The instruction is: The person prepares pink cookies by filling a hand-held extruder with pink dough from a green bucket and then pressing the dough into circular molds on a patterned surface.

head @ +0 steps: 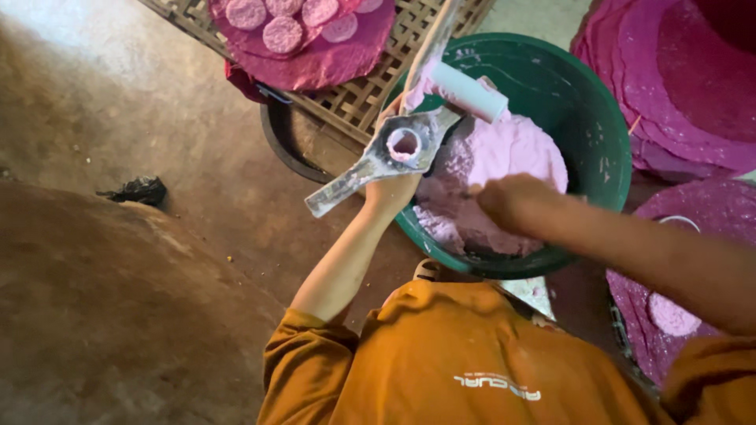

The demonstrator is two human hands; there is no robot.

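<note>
My left hand (391, 185) grips a metal press tool (394, 153) with a round cup that holds pink dough, its flat handle pointing down-left, held over the rim of a green bucket (587, 102). A white roller-like handle (471, 91) sticks out above the tool. My right hand (508, 203) reaches into the pink dough (504, 169) that fills the bucket, with its fingers closed in the dough.
A woven lattice tray (370, 90) at the top carries pink cloth with round pink discs (282, 33). Stacked magenta sheets (677, 86) lie at the right, more at lower right (669, 315). A black scrap (135, 190) lies on the dirt floor at the left.
</note>
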